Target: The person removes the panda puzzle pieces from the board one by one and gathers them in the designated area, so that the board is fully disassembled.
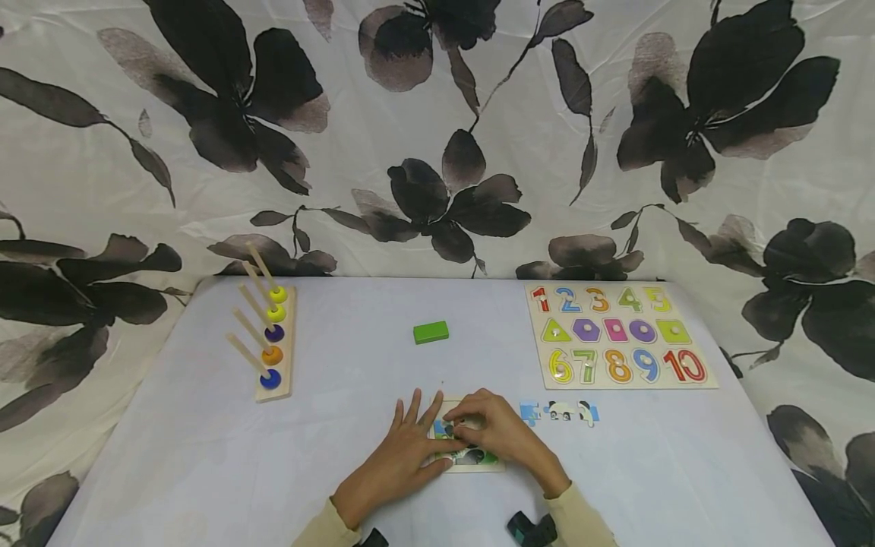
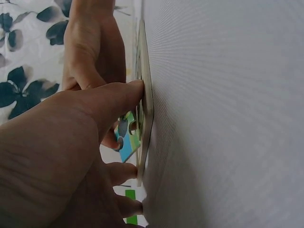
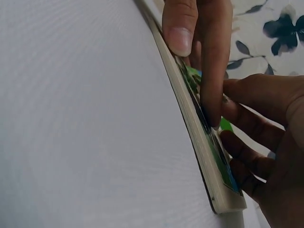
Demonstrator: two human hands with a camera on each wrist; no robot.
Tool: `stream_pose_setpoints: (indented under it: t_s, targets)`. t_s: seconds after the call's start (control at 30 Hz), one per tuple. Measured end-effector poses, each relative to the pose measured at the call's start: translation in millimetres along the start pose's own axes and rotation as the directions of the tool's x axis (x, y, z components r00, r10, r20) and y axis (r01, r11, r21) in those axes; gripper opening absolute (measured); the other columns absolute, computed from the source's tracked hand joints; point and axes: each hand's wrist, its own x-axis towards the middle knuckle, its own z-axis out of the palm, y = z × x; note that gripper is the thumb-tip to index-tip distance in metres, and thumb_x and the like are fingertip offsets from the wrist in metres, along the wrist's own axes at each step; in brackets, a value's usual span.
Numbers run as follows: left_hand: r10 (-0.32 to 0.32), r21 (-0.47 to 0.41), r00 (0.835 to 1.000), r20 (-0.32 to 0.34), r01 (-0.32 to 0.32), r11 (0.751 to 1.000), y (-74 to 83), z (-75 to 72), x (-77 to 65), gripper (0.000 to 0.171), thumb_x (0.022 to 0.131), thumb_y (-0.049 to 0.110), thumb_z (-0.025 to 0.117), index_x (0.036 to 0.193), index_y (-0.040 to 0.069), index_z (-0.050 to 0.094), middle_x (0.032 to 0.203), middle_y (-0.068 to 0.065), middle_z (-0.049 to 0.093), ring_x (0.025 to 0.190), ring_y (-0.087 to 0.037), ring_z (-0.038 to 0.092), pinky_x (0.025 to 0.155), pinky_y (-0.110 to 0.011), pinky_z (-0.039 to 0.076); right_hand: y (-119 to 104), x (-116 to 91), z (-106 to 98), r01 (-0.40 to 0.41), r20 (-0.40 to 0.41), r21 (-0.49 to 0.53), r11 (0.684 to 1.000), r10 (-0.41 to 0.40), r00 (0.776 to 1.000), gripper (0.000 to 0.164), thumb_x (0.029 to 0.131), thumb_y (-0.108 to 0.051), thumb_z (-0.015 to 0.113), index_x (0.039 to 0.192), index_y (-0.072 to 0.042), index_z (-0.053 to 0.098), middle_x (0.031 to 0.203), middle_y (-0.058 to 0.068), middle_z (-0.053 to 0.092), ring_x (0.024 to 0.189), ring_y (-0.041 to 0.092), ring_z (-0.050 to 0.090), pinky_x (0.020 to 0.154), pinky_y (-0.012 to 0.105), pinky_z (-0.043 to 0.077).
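Observation:
A small wooden jigsaw puzzle board point(image 1: 472, 468) with a printed animal scene lies on the table before me. My left hand point(image 1: 405, 453) spreads its fairly straight fingers over the board's left side, its thumb at the near rim in the left wrist view. Over the upper middle of the board, my right hand point(image 1: 497, 427) pinches a puzzle piece between thumb and forefinger; the fingers hide most of it. A blue and green printed patch point(image 2: 126, 148) shows below those fingertips. Three loose puzzle pieces, one with a panda face point(image 1: 561, 411), lie right of the board.
A number and shape board point(image 1: 622, 384) lies at the back right. On the left stands a wooden peg stacker point(image 1: 285, 365) with coloured beads on slanting pegs. Behind the puzzle sits a green block point(image 1: 431, 332). A floral cloth point(image 1: 437, 114) hangs behind the white table point(image 1: 171, 456).

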Motion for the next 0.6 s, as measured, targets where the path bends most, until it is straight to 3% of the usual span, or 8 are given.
stream_pose_setpoints:
  t_s: [0.6]
  targets:
    - [-0.005, 0.002, 1.0, -0.005, 0.005, 1.0, 0.2, 0.6, -0.5, 0.032, 0.094, 0.036, 0.059, 0.125, 0.032, 0.065, 0.156, -0.021, 0.017, 0.139, -0.055, 0.004, 0.105, -0.073, 0.01, 0.9, 0.4, 1.8, 0.034, 0.04, 0.004, 0.999, -0.035, 0.999, 0.025, 0.085, -0.011, 0.073, 0.109, -0.014, 0.074, 0.095, -0.011, 0.07, 0.093, 0.009, 0.054, 0.081, 0.027, 0.045]
